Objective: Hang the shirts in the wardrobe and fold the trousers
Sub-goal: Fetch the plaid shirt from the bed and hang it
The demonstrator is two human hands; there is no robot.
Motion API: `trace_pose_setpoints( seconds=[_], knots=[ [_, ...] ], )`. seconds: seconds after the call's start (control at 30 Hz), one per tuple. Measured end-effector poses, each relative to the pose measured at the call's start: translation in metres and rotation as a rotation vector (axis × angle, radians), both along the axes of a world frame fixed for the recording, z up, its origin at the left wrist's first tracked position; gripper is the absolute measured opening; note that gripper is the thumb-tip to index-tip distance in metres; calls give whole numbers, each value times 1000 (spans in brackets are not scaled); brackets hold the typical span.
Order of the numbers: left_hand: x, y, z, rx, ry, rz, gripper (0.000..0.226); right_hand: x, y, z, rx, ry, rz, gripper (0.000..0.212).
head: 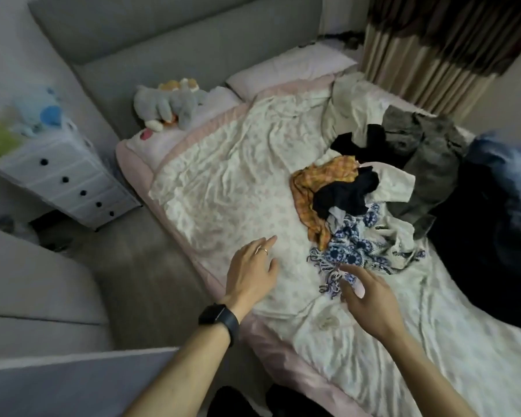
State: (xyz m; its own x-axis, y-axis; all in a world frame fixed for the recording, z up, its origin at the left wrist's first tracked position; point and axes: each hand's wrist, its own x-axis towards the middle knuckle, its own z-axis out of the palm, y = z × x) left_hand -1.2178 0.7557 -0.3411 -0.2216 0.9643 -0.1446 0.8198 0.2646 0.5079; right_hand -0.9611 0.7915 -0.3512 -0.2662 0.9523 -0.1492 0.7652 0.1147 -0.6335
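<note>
A heap of clothes lies on the right half of the bed point(223, 182): an orange checked garment point(310, 191), a black one point(343, 197), a blue-and-white patterned one with fringe point(358, 251), a white one point(394, 182) and grey trousers point(427, 164) behind. My left hand point(253, 272) hovers over bare sheet left of the heap, fingers straight, holding nothing. My right hand point(364, 293) reaches to the fringe of the patterned garment, fingers loosely spread; whether it touches is unclear.
A dark blanket point(494, 224) covers the bed's right side. Pillows point(286, 70) and plush toys point(169, 103) lie at the head. A white drawer unit point(66, 182) stands left of the bed. Curtains point(427, 55) hang at the far right.
</note>
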Motion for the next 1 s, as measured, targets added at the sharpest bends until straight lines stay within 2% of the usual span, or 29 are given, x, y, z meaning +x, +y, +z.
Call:
trace_pose_setpoints(
  seconds=[0.27,0.53,0.77,0.87,1.0],
  knots=[
    [-11,104,-33,-92,33,-94,54,9,87,-14,-31,-19,-94,29],
    [-60,216,-97,-190,110,-125,57,-43,208,-46,-147,-81,-95,44],
    [-115,301,-186,-389,159,-124,64,-112,343,-109,-213,-225,-42,56],
    [-132,304,-225,-518,130,-150,67,-139,384,-143,-224,-318,18,64],
    [-142,293,-256,-541,81,-180,70,-160,413,-183,-342,-551,79,75]
  ],
)
